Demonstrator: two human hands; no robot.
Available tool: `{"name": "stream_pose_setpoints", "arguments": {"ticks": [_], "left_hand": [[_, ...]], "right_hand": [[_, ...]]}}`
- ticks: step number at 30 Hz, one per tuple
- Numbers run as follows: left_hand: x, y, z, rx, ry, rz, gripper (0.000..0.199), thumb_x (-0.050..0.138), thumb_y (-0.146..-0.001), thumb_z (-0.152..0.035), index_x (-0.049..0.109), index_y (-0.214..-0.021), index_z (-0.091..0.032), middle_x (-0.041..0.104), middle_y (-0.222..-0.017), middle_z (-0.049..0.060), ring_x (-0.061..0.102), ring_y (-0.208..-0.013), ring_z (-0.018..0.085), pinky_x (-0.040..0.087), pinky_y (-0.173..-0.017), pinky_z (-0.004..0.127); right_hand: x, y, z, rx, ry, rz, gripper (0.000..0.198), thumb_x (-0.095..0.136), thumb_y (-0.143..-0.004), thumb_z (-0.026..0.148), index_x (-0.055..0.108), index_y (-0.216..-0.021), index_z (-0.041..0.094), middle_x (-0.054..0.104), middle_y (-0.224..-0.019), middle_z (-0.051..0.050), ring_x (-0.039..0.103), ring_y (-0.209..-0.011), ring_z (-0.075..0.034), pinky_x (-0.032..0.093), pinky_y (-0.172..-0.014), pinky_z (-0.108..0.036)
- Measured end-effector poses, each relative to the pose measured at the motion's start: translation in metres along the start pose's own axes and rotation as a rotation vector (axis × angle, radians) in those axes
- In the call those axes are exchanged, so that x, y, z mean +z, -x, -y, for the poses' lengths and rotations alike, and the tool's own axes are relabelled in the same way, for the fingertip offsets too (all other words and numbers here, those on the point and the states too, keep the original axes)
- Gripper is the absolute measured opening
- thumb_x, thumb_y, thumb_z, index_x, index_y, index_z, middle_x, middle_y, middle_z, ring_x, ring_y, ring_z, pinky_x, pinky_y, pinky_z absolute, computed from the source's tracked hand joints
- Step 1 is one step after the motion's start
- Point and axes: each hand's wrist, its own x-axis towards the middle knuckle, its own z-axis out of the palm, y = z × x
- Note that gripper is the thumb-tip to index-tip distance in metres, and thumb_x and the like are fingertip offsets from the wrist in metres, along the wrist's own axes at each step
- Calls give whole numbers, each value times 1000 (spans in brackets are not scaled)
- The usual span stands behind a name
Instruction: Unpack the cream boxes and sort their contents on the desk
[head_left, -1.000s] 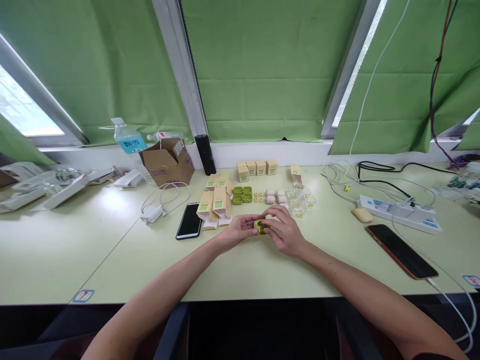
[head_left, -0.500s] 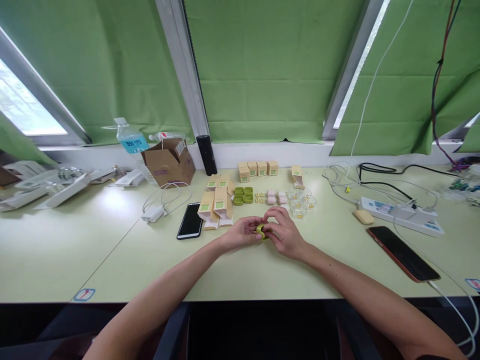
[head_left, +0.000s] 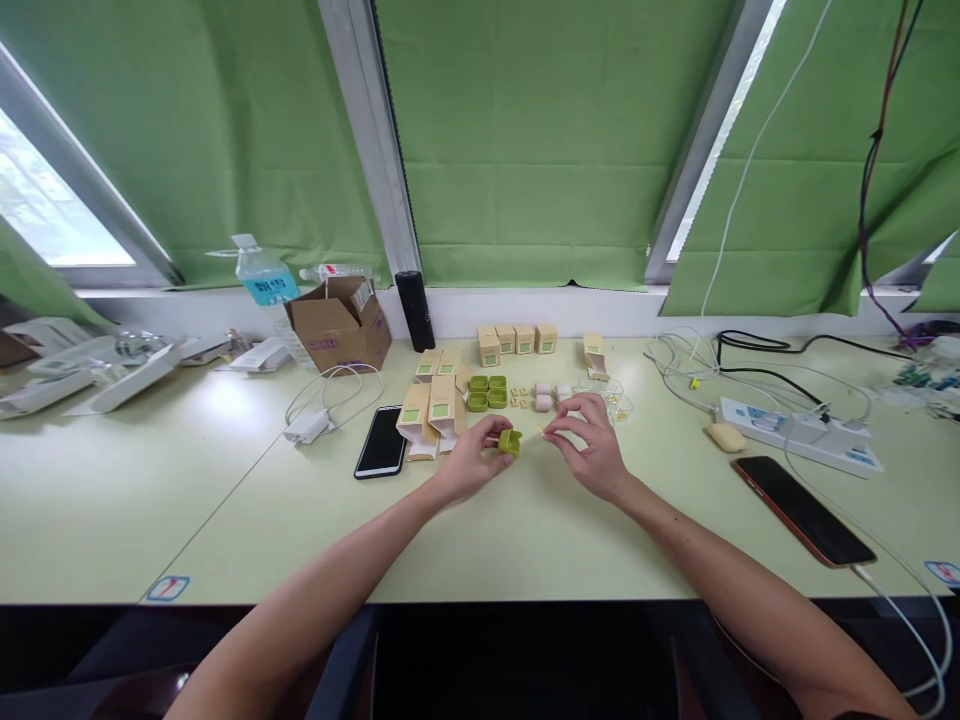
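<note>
My left hand (head_left: 472, 462), half closed, grips the green box (head_left: 510, 443) at my fingertips, squarish, long axis unclear; my right hand (head_left: 592, 450) pinches a yellow bit (head_left: 542, 431), its tip pointing left.

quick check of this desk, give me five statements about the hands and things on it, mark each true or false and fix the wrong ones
1. The left hand holds a small green container. True.
2. The right hand touches that same container. False: the right hand is apart from it, pinching a tiny pale yellow piece.
3. The brown cardboard box stands to the left of the black cylinder. True.
4. Only two green containers stand grouped in front of the hands. False: four green containers stand there, two by two.
5. A white cable runs from the phone on the right. True.
</note>
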Motion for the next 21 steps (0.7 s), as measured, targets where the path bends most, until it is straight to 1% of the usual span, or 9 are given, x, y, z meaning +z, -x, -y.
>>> {"name": "stream_pose_setpoints", "arguments": {"ticks": [1, 3, 7, 10, 13, 15, 17, 21], "left_hand": [[0, 1, 0, 28, -77, -11, 38, 73, -79, -22, 64, -115, -20, 69, -111, 7, 66, -102, 21, 52, -95, 35], [1, 2, 0, 67, -211, -12, 36, 68, -82, -21, 66, -117, -22, 70, -113, 7, 64, -102, 23, 51, -95, 36], [0, 3, 4, 79, -402, -11, 26, 66, -83, -21, 67, -109, -23, 71, -107, 7, 63, -96, 25, 49, -87, 37], [-2, 2, 6, 75, -554, -48, 22, 66, -84, -21, 64, -105, -22, 70, -101, 7, 62, -96, 27, 45, -86, 39], [-4, 1, 6, 87, -689, -63, 14, 67, -83, -21, 64, -97, -20, 69, -96, 8, 61, -94, 28, 41, -89, 41], [-5, 0, 5, 93, -760, -56, 9, 67, -83, -21, 63, -91, -19, 68, -92, 8, 62, -91, 28, 39, -89, 42], [-5, -1, 5, 87, -820, -56, 7, 68, -84, -23, 63, -87, -19, 68, -89, 9, 62, -89, 29, 37, -86, 42], [-5, -2, 1, 56, -898, -71, 17, 74, -82, -33, 66, -86, -19, 69, -84, 9, 62, -91, 31, 35, -85, 42]], "right_hand": [[1, -4, -6, 3, 45, 20, 12, 65, -92, 21, 73, -87, 27, 66, -94, -6, 54, -102, -28, 45, -92, -49], [7, -14, -18, -6, 158, 122, 13, 65, -92, 19, 73, -85, 25, 71, -91, -6, 55, -99, -27, 42, -89, -45], [26, -34, -35, -25, 399, 381, 24, 60, -91, 10, 73, -75, 21, 75, -82, -6, 54, -96, -25, 35, -88, -43], [44, -42, -40, -20, 528, 502, 26, 59, -87, 4, 76, -74, 19, 76, -87, -9, 52, -100, -26, 33, -90, -43], [56, -42, -42, 6, 594, 511, 25, 61, -86, 5, 80, -78, 19, 75, -95, -12, 50, -104, -27, 33, -90, -44], [60, -39, -43, 24, 603, 493, 25, 61, -86, 7, 81, -78, 19, 74, -96, -13, 50, -103, -28, 33, -89, -44], [57, -37, -41, 33, 602, 482, 25, 61, -87, 8, 81, -78, 19, 73, -95, -13, 50, -102, -28, 34, -88, -45], [41, -25, -26, 35, 550, 382, 23, 61, -90, 11, 79, -79, 19, 71, -94, -11, 51, -99, -27, 36, -83, -42]]}}
